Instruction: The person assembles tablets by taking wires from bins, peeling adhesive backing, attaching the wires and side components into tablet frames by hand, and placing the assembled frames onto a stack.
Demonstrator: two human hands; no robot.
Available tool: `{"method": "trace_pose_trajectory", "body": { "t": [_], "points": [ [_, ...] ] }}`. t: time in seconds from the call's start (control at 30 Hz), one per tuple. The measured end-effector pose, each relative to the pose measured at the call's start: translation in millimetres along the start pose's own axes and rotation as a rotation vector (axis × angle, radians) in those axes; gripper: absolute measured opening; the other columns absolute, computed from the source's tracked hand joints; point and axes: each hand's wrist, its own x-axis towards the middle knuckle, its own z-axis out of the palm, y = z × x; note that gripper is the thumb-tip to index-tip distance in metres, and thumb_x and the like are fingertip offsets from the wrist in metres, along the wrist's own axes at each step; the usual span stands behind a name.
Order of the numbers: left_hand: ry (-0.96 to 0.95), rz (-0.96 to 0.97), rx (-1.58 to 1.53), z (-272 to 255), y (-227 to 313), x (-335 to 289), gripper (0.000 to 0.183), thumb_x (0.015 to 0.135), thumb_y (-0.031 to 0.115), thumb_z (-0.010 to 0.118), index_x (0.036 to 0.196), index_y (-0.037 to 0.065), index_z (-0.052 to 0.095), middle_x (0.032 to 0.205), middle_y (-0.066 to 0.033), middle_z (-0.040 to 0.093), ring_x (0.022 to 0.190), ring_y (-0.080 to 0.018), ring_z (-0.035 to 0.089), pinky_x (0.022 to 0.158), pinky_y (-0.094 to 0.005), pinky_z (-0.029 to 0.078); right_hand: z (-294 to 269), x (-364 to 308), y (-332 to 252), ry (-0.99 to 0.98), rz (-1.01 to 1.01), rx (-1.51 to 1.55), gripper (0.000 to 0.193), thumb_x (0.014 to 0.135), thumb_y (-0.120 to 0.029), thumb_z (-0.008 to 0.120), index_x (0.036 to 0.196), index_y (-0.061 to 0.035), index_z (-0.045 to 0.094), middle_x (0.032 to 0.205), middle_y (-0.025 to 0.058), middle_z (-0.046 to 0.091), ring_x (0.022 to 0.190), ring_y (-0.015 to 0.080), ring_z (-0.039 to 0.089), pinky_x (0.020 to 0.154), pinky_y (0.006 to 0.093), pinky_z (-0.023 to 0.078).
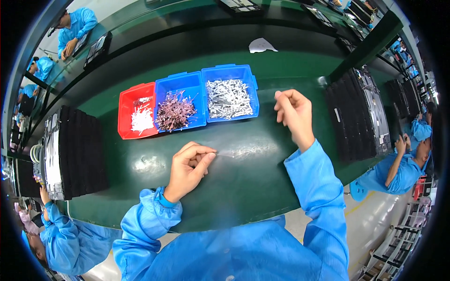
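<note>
My left hand [190,168] is over the middle of the table, thumb and forefinger pinched on a thin, pale, see-through strand [226,155] that points right. To the right of the bins, my right hand [296,114] hovers with its fingers curled and thumb against the forefinger; whatever is in that pinch, if anything, is too small to make out. Nearest to it is a blue bin [256,103] of small white and silver pin-like parts [228,97]. The middle blue bin [178,83] has a tangle of dark reddish thin-wired parts [175,111]. A red bin [123,112] contains short white sticks [142,118].
Stacks of black flat panels stand at the left [82,152] and right [354,114] of the green table [234,201]. A torn piece of white paper [262,45] lies beyond the bins. A dark post [368,44] rises at the back right. People in blue work on both sides.
</note>
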Motion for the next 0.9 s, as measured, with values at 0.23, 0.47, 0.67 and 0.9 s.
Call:
{"method": "trace_pose_trajectory", "body": {
  "t": [0.23,0.47,0.67,0.9],
  "points": [
    [-0.192,-0.041,0.158,-4.0,1.8,18.1,0.008,0.098,0.003,0.072,0.103,-0.002,0.076,0.089,-0.0037,0.062,0.059,-0.0046,0.059,0.051,-0.0201,0.044,-46.1,76.4,34.5,-0.018,0.031,-0.266,0.025,0.100,-0.023,0.070,0.097,0.0022,0.071,0.074,0.0051,0.069,0.047,0.0090,0.059,0.036,0.0244,0.039],
    [-0.107,0.019,0.161,-3.2,0.7,8.7,0.008,0.097,0.000,0.073,0.104,-0.003,0.076,0.089,-0.0026,0.061,0.059,-0.0026,0.055,0.050,-0.0195,0.041,-22.2,65.9,51.1,0.161,-0.446,-0.626,0.011,0.089,-0.016,0.074,0.088,-0.0048,0.074,0.071,0.0078,0.068,0.059,0.0185,0.064,0.057,0.0356,0.049],
    [-0.106,0.007,0.126,-2.8,-0.8,8.1,0.008,0.097,0.001,0.073,0.104,-0.003,0.076,0.090,-0.0023,0.060,0.060,-0.0024,0.055,0.051,-0.0194,0.043,-17.7,52.3,43.0,0.102,-0.469,-0.748,0.008,0.089,-0.015,0.072,0.094,-0.0094,0.073,0.069,0.0028,0.062,0.060,0.0222,0.062,0.058,0.0383,0.049],
    [-0.095,-0.023,0.081,-1.2,1.6,5.8,0.008,0.098,0.001,0.073,0.105,-0.003,0.075,0.091,-0.0022,0.060,0.061,-0.0026,0.056,0.053,-0.0187,0.044,-20.0,51.7,45.2,0.100,-0.486,-0.742,0.007,0.090,-0.015,0.071,0.093,-0.0095,0.073,0.069,0.0029,0.062,0.060,0.0220,0.062,0.058,0.0384,0.049]
  ]
}}
